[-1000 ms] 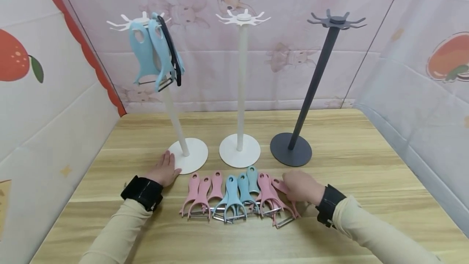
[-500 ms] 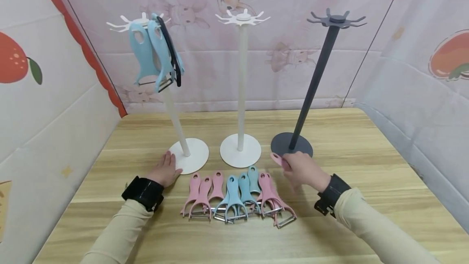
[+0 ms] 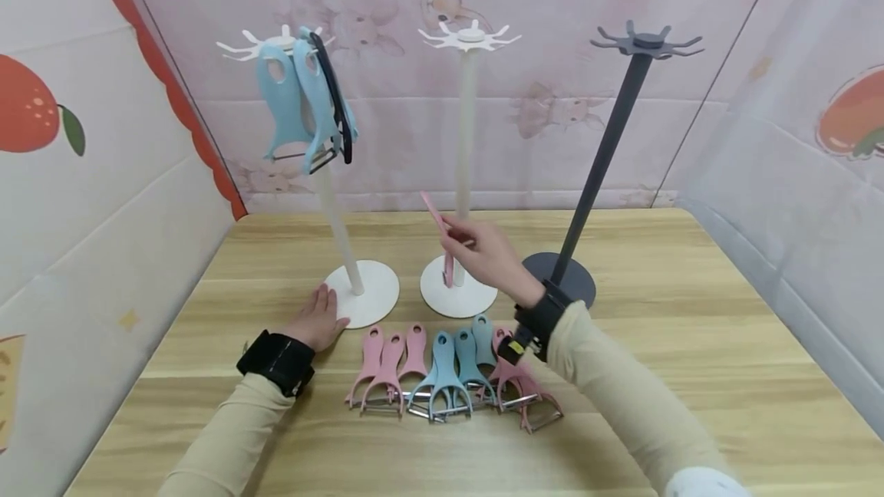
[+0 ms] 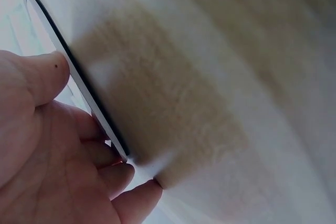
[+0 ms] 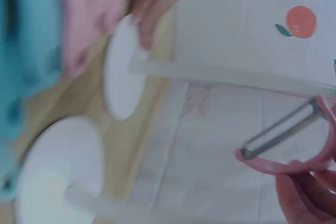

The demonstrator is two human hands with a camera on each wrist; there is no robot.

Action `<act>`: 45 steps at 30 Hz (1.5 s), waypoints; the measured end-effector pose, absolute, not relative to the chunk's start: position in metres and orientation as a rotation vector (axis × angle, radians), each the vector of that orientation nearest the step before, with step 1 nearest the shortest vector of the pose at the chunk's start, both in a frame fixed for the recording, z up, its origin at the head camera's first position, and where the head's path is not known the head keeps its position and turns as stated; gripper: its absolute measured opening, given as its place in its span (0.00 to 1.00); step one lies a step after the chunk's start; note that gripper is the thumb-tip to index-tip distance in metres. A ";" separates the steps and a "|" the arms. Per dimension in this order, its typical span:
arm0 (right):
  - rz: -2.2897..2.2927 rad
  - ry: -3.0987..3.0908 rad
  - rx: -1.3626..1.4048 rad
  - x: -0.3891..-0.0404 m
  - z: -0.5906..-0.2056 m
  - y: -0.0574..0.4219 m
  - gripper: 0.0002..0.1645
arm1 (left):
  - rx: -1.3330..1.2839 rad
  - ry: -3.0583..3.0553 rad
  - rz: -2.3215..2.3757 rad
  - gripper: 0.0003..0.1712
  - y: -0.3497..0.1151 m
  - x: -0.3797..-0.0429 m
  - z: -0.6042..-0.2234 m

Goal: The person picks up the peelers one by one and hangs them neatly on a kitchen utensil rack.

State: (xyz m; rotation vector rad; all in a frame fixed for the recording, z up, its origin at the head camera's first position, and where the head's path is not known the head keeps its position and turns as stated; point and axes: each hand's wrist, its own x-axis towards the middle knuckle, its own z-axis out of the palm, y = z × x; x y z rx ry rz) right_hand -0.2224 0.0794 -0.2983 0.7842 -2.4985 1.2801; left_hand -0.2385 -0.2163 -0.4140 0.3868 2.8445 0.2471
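Note:
My right hand (image 3: 481, 250) pinches a pink peeler (image 3: 433, 212) in front of the middle white stand (image 3: 466, 106). Its blade and curved yoke show near the fingertips in the right wrist view, where the peeler (image 5: 270, 167) appears sideways. My left hand (image 3: 318, 320) rests on the edge of the left stand's round white base (image 3: 376, 290), fingers extended. From that stand's hooks hang several light blue peelers (image 3: 281, 98) and a black one (image 3: 333, 87). A row of pink peelers (image 3: 390, 359) and blue peelers (image 3: 444, 363) lies on the table, some partly hidden by my right wrist.
To the right stands a dark grey stand (image 3: 608, 144) with bare hooks and a round base. The middle stand's hooks (image 3: 471, 37) hold nothing. A patterned cloth (image 3: 387, 129) hangs behind the wooden table (image 3: 649, 343).
My right hand has lifted the pink peeler from the right end of the row and carried it up and left to the middle stand. My left hand stays on the left base.

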 end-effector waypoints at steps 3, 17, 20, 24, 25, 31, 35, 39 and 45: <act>1.361 -2.366 0.786 -0.234 -0.288 0.062 0.23 | 0.381 2.835 0.251 0.36 -0.215 -0.239 -0.412; 1.537 -2.129 0.565 -0.279 -0.220 0.013 0.24 | 0.362 2.806 0.249 0.36 -0.211 -0.240 -0.409; 1.538 -2.149 0.502 -0.290 -0.207 0.005 0.24 | 0.368 2.807 0.255 0.36 -0.210 -0.240 -0.409; 1.549 -2.157 0.492 -0.303 -0.195 -0.006 0.24 | 0.388 2.821 0.237 0.36 -0.210 -0.241 -0.411; 1.550 -2.158 0.496 -0.305 -0.192 -0.008 0.24 | 0.393 2.825 0.228 0.36 -0.210 -0.241 -0.412; 1.571 -2.143 0.538 -0.320 -0.177 -0.020 0.25 | 0.410 2.837 0.237 0.35 -0.210 -0.240 -0.413; 1.557 -2.171 0.598 -0.328 -0.166 -0.028 0.25 | 0.395 2.844 0.256 0.35 -0.213 -0.239 -0.414; 1.510 -2.223 0.679 -0.333 -0.157 -0.032 0.25 | 0.400 2.855 0.271 0.34 -0.214 -0.238 -0.415; 1.425 -2.277 0.782 -0.340 -0.149 -0.038 0.23 | 0.419 2.872 0.258 0.35 -0.215 -0.239 -0.416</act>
